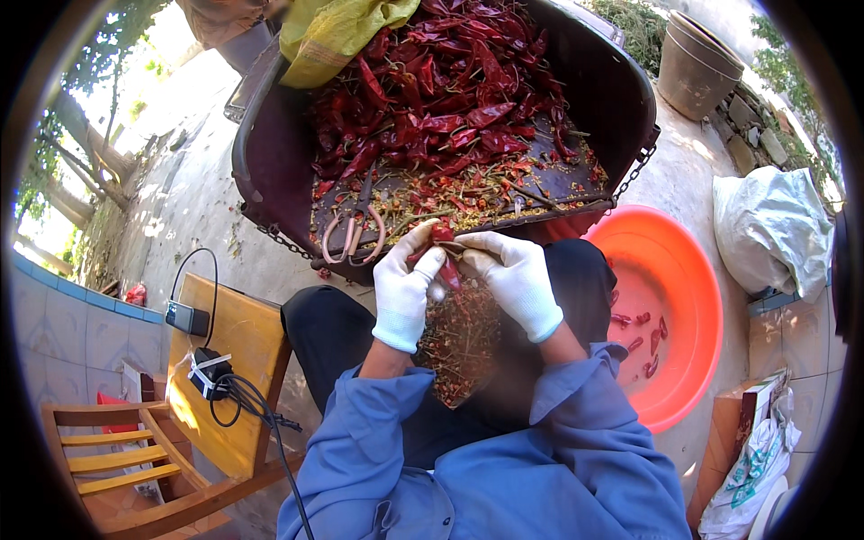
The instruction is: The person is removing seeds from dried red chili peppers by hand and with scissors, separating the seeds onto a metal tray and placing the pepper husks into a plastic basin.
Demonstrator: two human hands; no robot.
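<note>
In white knit gloves, my left hand [402, 290] and my right hand [516, 281] meet in front of me, both closed around a dried red chili pepper [451, 273]. Fingertips partly cover the chili; a brownish bit shows by the right fingers. Just beyond lies a pair of scissors [352, 232] with pinkish handles, on the lip of a dark cart bed [621, 90]. A large pile of dried red chilies [441, 99] fills the back of that bed, with loose seeds and stems in front. Below my hands, between my legs, is a heap of seeds and stem scraps [459, 346].
At my right stands an orange-red basin [670, 396] with several chili pieces inside. A yellow sack [315, 45] drapes over the cart's left rim. On my left are a wooden chair [238, 333] with a corded black adapter [210, 371]. A white sack [774, 234] sits far right.
</note>
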